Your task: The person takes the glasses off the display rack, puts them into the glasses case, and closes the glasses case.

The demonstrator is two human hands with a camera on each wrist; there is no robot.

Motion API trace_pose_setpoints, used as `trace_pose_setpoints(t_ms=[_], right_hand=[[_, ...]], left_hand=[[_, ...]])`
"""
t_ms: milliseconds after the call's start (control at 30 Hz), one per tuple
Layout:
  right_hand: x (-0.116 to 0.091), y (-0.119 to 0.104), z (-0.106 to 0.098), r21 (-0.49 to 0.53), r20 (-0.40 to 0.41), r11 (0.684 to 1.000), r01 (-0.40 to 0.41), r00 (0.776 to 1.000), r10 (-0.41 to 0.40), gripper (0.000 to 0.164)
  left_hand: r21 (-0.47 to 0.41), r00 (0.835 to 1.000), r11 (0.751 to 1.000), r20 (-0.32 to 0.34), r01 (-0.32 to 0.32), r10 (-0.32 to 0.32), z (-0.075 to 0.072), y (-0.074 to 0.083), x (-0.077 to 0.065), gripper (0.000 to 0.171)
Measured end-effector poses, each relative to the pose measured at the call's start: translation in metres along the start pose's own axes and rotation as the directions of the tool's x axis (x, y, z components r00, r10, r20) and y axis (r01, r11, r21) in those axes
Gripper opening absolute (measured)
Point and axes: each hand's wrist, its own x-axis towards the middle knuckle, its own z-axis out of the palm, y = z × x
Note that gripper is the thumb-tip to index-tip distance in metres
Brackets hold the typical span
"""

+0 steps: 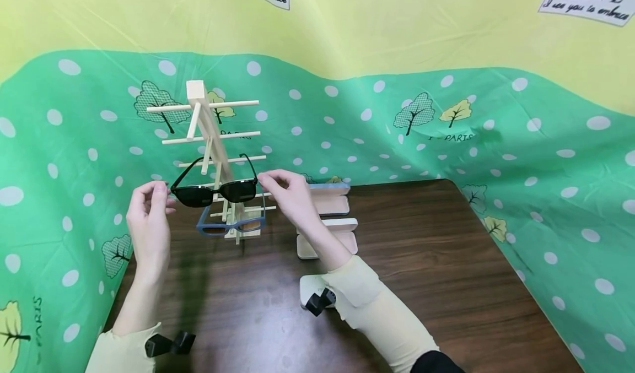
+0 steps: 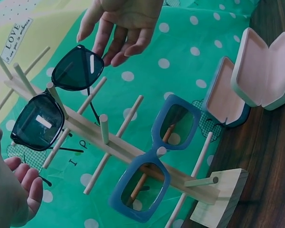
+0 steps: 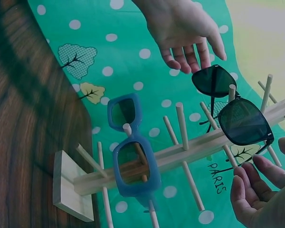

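Note:
Black sunglasses (image 1: 238, 191) sit on the wooden eyewear stand (image 2: 128, 147), with a peg sticking forward at their bridge. At one end of the frame is my left hand (image 1: 150, 219), its fingers loose beside the lens edge. My right hand (image 1: 292, 196) is at the opposite end, fingertips close to the hinge and temple. In the right wrist view, the left hand (image 3: 185, 33) hangs with fingers extended, and the right hand (image 3: 256, 190) has its fingers bent near the temple. Lower down, blue-framed glasses (image 3: 156, 178) rest on another peg.
Two opened glasses cases (image 1: 331, 205) (image 1: 302, 247) stand on the brown table (image 1: 436, 263) right of the stand. A pale case (image 1: 310, 287) lies nearer, partly behind the right sleeve. Bare pegs (image 1: 238, 103) project from the stand's upper part. A patterned cloth (image 1: 347, 108) hangs behind.

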Motion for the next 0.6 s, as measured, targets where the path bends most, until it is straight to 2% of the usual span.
trace_pose_setpoints(t_ms=[100, 333, 600], right_hand=[[0.0015, 0.0005, 0.0015, 0.009, 0.004, 1.0, -0.006, 1.0, 0.006, 0.031], [0.0033, 0.0003, 0.0037, 0.037, 0.015, 0.999, -0.008, 1.0, 0.008, 0.032], [0.0041, 0.0005, 0.0063, 0.0, 0.034, 1.0, -0.007, 0.999, 0.007, 0.029]], left_hand=[[-0.027, 0.999, 0.999, 0.016, 0.028, -0.027, 0.0002, -0.0005, 0.003, 0.028], [0.122, 0.996, 0.992, 0.075, 0.038, -0.048, 0.0026, -0.0013, 0.0055, 0.037], [-0.019, 0.989, 0.994, 0.106, 0.105, -0.102, 0.0054, -0.0029, 0.0082, 0.034]])
